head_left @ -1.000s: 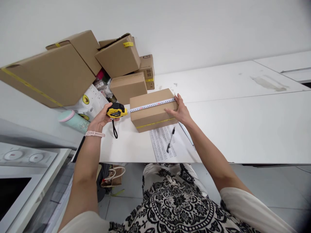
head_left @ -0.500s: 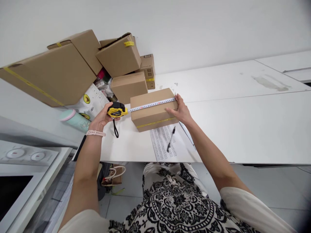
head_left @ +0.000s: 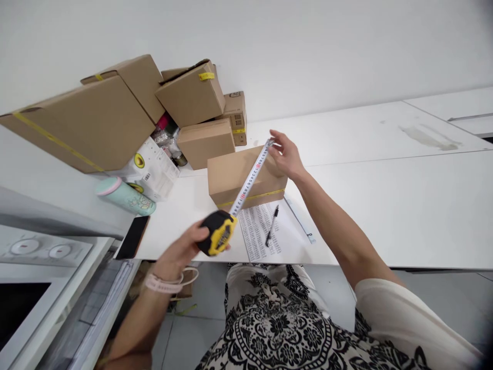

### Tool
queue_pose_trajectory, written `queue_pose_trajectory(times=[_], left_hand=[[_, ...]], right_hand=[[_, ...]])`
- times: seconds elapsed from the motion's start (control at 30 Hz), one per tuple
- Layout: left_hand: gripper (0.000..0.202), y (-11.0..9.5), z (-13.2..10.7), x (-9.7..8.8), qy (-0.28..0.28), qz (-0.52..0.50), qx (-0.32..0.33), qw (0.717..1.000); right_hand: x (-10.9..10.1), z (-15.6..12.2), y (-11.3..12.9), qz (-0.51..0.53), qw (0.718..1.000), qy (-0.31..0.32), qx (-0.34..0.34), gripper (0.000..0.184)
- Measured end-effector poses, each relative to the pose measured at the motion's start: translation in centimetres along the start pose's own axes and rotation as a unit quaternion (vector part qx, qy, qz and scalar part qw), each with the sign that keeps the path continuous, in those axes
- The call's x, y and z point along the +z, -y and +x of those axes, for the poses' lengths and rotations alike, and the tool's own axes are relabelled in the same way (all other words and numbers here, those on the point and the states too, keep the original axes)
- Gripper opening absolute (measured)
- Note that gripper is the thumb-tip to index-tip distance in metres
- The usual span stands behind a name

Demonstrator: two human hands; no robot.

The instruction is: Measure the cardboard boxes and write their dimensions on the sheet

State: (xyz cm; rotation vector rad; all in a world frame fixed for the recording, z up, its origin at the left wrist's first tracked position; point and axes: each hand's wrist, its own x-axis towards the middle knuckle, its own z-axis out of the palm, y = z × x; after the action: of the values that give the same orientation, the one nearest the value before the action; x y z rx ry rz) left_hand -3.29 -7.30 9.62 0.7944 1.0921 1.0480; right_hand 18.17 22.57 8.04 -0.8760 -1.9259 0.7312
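Observation:
My left hand [head_left: 188,244] is closed around the yellow and black case of a tape measure [head_left: 219,234], near the table's front edge. The white blade runs slantwise up and to the right, over a brown cardboard box [head_left: 227,172]. At the blade's far end, my right hand [head_left: 285,154] pinches the tip above the box's back right corner. Partly under the box lies a printed sheet [head_left: 252,236] with rows of small text. A black and clear pen [head_left: 271,226] rests on the paper.
Several cardboard boxes [head_left: 192,97] are piled at the back left. Beside them are a white carton with avocado pictures [head_left: 157,167], a mint bottle [head_left: 125,195] and a dark phone [head_left: 133,237]. A white appliance with knobs [head_left: 38,252] stands at the left.
My left hand has brought the tape case down and right, toward the table's front edge. The blade has swung from lengthwise along the box to slantwise across it. My right hand has risen slightly.

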Motion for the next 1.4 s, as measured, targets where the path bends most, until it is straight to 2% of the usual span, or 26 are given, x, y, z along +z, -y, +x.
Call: queue_pose_trajectory(times=[0.07,0.13,0.23,0.37,0.47,0.67,0.8,1.13,1.4], left_hand=[[0.065,2.7,0.1,2.5,0.071,-0.056,-0.014,0.996],[0.062,4.4,0.9,4.8,0.076,-0.088,0.006,0.993],[0.049,5.1,2.9,7.6,0.011,-0.081,0.058,0.995],[0.043,4.6,5.6,9.5,-0.088,-0.059,0.092,0.99],[0.045,4.6,6.8,10.2,-0.1,-0.064,0.077,0.99],[0.045,4.4,7.8,10.8,-0.067,-0.121,0.079,0.987],[0.046,4.2,8.2,11.1,-0.07,-0.143,0.075,0.984],[0.061,4.1,6.8,13.1,-0.119,-0.149,0.073,0.979],[0.061,4.2,6.8,13.2,-0.119,-0.149,0.078,0.979]], right_hand=[[1.3,1.0,0.0,0.046,0.998,0.045,-0.004,0.061],[2.6,1.8,-0.1,0.085,0.993,0.076,-0.002,0.057],[3.8,2.7,-0.4,0.1,0.991,0.082,0.016,0.054],[4.3,3.8,-0.9,0.026,0.994,0.094,0.048,0.053],[4.6,4.7,-1.4,-0.02,0.993,0.106,0.049,0.054],[5.3,6.1,-1.6,-0.134,0.976,0.166,0.037,0.05],[5.5,6.4,-1.7,-0.192,0.964,0.182,0.022,0.049],[5.7,5.7,-1.5,-0.229,0.959,0.165,-0.015,0.044],[5.7,5.5,-1.8,-0.207,0.965,0.161,-0.015,0.042]])
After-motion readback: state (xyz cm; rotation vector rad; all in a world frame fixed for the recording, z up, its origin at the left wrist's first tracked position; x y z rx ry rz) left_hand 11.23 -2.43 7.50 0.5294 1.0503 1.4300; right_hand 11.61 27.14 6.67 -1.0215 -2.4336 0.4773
